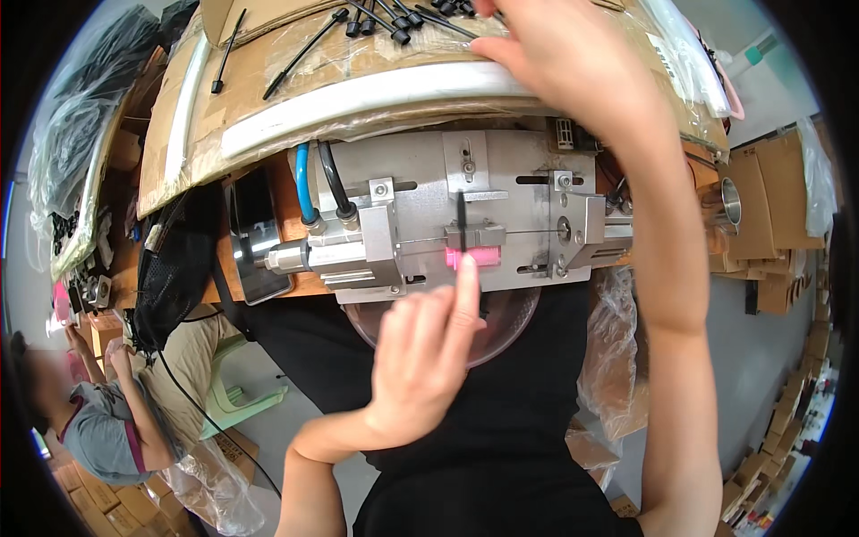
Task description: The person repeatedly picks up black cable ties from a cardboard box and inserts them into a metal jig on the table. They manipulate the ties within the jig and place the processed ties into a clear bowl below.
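A metal clamping fixture (425, 192) lies across the bench in front of me, with a block on each side and a thin wire or rod between them. At its middle, a slim black rod (462, 215) crosses a small metal holder beside a bright pink piece (474, 257). My left hand (420, 358) is closed, its index finger stretched along the black rod near the pink piece; the thumb is mostly hidden. My right hand (555, 54) reaches over the cardboard at the top, thumb and forefinger apart beside several black rods with knobbed ends (394, 22).
Blue and black air hoses (309, 183) enter the left block. A phone (255, 237) and a black mesh bag (179, 268) lie left. Under the fixture is a clear round tub (510, 331). Another person (112, 412) sits at left. Cardboard boxes (761, 197) stand right.
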Demonstrator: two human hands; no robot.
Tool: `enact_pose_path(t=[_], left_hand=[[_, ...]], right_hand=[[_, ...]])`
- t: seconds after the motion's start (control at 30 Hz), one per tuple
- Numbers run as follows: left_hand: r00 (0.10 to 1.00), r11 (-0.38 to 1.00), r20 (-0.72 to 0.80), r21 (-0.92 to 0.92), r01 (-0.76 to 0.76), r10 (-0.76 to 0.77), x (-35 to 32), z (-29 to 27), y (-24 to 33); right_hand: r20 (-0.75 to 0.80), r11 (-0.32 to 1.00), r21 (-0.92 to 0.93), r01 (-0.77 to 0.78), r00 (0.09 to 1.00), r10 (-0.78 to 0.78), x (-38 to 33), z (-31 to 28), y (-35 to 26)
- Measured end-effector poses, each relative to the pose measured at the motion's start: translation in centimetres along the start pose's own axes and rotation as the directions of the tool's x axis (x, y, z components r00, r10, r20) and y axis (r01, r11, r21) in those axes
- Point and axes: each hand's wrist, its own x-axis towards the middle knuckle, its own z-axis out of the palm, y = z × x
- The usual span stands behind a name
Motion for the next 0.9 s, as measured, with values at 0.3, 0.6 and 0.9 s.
enact_pose_path(t=[0.3, 0.6, 0.9], left_hand=[[0.991, 0.999, 0.124, 0.023, 0.046, -0.049, -1.2, 3.6, 0.7], [0.998, 0.99, -0.012, -0.131, 0.056, -0.058, 4.1, -0.7, -2.9], [0.971, 0.957, 0.033, -0.162, 0.24, -0.237, 18.1, -3.1, -8.7]], right_hand=[[0.17, 0.484, 0.791, -0.373, 0.895, 0.412, 0.1, -5.6, 1.0], [-0.107, 0.724, 0.689, -0.036, 0.983, 0.151, -17.2, -0.3, -6.4], [-0.055, 0.759, 0.645, -0.09, 0.985, 0.163, -20.1, 6.2, -10.5]])
